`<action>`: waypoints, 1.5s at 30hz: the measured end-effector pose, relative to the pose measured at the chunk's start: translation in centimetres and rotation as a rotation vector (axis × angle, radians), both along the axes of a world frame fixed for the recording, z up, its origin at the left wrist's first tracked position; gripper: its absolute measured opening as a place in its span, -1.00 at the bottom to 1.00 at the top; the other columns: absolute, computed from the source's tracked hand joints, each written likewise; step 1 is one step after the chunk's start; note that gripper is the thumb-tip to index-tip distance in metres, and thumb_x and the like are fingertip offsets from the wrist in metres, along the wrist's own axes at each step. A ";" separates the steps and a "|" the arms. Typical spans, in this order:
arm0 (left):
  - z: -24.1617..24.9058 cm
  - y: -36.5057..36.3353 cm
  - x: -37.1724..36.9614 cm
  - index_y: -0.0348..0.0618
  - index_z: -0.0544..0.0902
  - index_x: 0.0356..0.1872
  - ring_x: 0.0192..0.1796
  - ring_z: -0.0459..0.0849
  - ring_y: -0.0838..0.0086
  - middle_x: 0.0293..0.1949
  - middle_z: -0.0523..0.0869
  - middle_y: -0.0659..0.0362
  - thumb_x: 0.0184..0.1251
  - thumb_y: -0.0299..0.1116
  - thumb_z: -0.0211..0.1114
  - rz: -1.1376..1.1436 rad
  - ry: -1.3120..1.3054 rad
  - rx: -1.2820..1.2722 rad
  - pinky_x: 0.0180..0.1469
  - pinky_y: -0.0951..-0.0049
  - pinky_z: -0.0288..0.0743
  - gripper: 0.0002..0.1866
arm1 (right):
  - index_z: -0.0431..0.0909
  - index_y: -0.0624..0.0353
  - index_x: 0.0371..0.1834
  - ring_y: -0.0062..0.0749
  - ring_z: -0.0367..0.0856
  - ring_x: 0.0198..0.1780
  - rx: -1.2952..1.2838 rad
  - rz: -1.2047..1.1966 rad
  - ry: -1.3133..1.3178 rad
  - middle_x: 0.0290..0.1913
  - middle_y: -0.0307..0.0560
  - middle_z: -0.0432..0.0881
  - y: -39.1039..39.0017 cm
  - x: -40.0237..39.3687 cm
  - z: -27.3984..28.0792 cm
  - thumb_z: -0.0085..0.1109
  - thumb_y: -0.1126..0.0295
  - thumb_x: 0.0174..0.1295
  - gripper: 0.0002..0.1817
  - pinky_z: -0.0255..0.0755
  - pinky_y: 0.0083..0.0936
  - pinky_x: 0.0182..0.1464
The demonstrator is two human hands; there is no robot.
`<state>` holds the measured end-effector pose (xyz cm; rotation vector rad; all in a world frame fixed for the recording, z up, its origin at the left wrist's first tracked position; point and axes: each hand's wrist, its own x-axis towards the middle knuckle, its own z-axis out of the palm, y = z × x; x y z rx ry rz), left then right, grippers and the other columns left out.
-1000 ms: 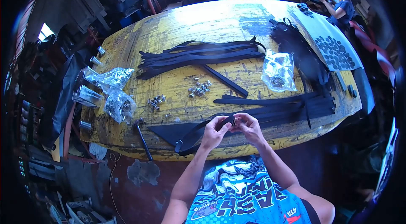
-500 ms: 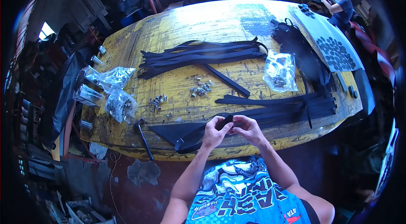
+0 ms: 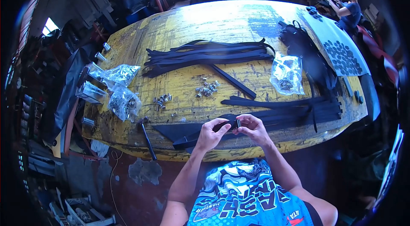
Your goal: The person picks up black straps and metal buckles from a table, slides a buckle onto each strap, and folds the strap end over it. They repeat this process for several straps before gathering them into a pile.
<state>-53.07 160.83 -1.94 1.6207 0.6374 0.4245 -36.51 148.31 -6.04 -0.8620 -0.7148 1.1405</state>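
Note:
Near the front edge of the table, my left hand (image 3: 212, 134) pinches a black strap (image 3: 188, 142), which trails off to the left of that hand. Close beside it, my right hand (image 3: 253, 130) has thumb and fingers closed on a small shiny metal fitting (image 3: 238, 123) at the strap's end. Fingers partly cover where the two pieces meet. Under and behind my hands lie more flat black straps (image 3: 282, 115). A hammer (image 3: 147, 139) rests to the left, its handle over the table edge.
Small metal fittings lie in two piles, one pile (image 3: 207, 88) behind my hands. Plastic bags (image 3: 124, 104) stand left, another bag (image 3: 287, 74) right. A strap bundle (image 3: 209, 55) spans the yellow table (image 3: 179, 25). Dark round pieces (image 3: 341, 57) cover a sheet. Another person (image 3: 351, 10) stands far right.
My hands have drawn slightly apart, and a shiny metal fitting now shows at my right fingertips. The strap's trailing part has shifted left. The whole view has shifted slightly.

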 end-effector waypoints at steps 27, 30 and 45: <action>-0.9 1.2 0.1 -0.31 0.65 -0.03 -0.17 0.62 0.68 -0.20 0.73 0.23 0.41 -0.40 0.30 -0.222 0.024 -0.135 -0.12 0.63 0.52 -0.77 | 0.64 0.15 0.12 -0.53 0.55 -0.26 0.012 -0.102 -0.905 -0.16 -0.15 0.53 0.9 -1.0 4.1 0.47 0.50 0.05 -0.51 0.54 -0.56 -0.20; -1.6 0.8 0.3 -0.32 0.60 0.00 -0.13 0.62 0.67 -0.17 0.71 0.22 0.42 -0.41 0.30 -0.203 -0.025 -0.176 -0.09 0.61 0.53 -0.76 | 0.64 0.16 0.14 -0.56 0.53 -0.25 0.006 -0.157 -0.833 -0.16 -0.16 0.50 0.8 -1.4 3.7 0.43 0.49 0.11 -0.54 0.54 -0.55 -0.17; 0.2 -0.8 1.7 -0.15 0.75 -0.09 -0.13 0.74 0.29 -0.21 0.76 0.10 -0.01 -0.26 0.60 0.008 -0.101 0.582 -0.02 0.35 0.58 -0.58 | 0.56 0.27 0.04 -0.74 0.51 -0.30 -0.127 -0.321 -0.258 -0.29 -0.31 0.59 -0.4 0.7 2.6 0.11 0.61 0.32 -0.75 0.47 -0.74 -0.24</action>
